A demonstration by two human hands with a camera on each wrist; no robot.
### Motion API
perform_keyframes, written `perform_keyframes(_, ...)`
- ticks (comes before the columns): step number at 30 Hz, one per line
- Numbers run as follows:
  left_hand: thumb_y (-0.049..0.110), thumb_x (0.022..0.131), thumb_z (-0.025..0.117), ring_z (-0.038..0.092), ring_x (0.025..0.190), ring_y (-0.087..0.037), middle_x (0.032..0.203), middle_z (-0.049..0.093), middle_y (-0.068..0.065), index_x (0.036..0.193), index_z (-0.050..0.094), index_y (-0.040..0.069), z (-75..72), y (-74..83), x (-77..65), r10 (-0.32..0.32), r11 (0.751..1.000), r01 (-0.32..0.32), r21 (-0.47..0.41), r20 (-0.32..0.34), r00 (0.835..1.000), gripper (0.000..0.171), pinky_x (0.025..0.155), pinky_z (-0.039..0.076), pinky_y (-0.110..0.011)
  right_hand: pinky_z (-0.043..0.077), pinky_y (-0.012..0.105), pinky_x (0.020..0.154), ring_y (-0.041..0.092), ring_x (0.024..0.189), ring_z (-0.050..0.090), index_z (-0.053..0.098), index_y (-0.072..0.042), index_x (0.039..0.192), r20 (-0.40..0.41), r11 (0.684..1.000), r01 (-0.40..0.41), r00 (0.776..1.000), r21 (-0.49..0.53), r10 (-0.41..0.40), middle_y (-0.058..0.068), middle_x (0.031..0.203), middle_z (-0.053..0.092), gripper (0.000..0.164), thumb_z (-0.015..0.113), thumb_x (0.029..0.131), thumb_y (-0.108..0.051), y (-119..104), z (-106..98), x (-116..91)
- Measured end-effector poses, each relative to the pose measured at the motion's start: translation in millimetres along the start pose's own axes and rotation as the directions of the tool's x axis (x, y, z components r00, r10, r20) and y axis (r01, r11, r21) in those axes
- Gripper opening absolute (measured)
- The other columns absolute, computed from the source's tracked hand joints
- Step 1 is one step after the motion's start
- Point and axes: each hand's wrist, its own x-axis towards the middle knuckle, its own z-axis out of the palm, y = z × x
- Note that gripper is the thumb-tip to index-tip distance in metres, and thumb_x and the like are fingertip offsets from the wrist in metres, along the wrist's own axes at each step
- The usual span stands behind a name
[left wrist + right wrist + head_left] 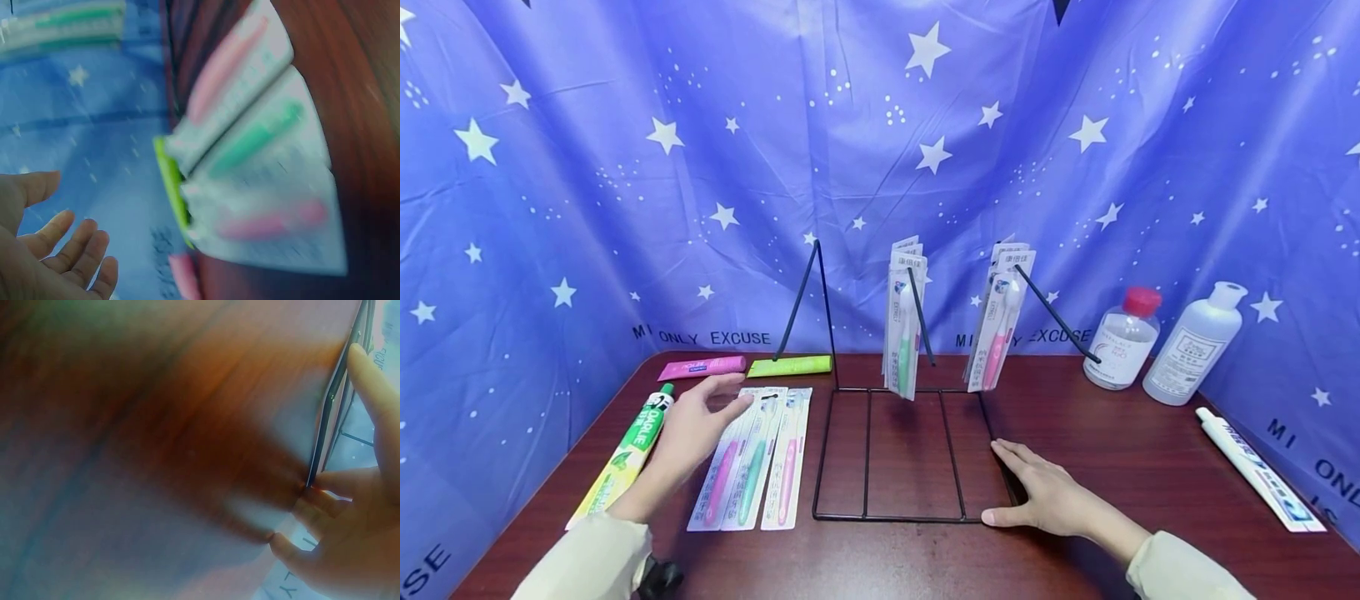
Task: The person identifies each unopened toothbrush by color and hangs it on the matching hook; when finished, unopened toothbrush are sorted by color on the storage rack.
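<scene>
My left hand (pixel 702 419) is raised over the left side of the table, fingers relaxed and nothing in them. Just right of it lie three packaged toothbrushes: a magenta one (pixel 722 483), a green one (pixel 754 475) and a pink one (pixel 787 467); the left wrist view shows them blurred. My right hand (pixel 1047 492) rests spread at the right side of a black wire rack (pixel 898 518), thumb at its front corner and fingertips along the side bar. More packaged toothbrushes hang from the rack, green (pixel 904 333) in the middle and pink (pixel 1000 333) at right.
Left of the packs lies a green-yellow toothpaste tube (pixel 625 458); behind are a pink tube (pixel 702 367) and a lime tube (pixel 790 366). At right stand a red-capped bottle (pixel 1122 342) and a white-capped bottle (pixel 1193 346), near a white toothpaste tube (pixel 1261 471). The rack's left hook (pixel 796 304) juts forward.
</scene>
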Motion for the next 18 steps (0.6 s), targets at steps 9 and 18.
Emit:
perform_keyframes(9,0.036,0.083,0.063,0.056,0.092,-0.032,0.104,0.059,-0.022,0.121,0.052,-0.004,-1.7,-48.4,-5.2,-0.184,0.978,0.176,0.109,0.076,0.980,0.056,0.077,0.044,-0.043,0.035,0.057,0.090,0.037,0.122,0.038,0.036,0.004,0.135,0.007,1.000,-0.005,1.000,0.006,0.005,0.020,0.136,0.037,0.098,0.065,0.069,-0.061,0.5,-1.1,0.3)
perform_keyframes(18,0.042,0.077,0.068,0.052,0.076,-0.024,0.085,0.057,-0.014,0.113,0.053,-0.009,10.4,-62.6,-7.1,-0.327,0.924,0.269,0.273,0.197,0.924,0.065,0.065,0.044,-0.038,0.035,0.057,0.090,0.037,0.122,0.037,0.036,0.004,0.136,0.012,1.000,-0.006,1.000,0.008,0.006,0.020,0.137,0.037,0.098,0.065,0.069,-0.061,0.5,-0.8,0.3)
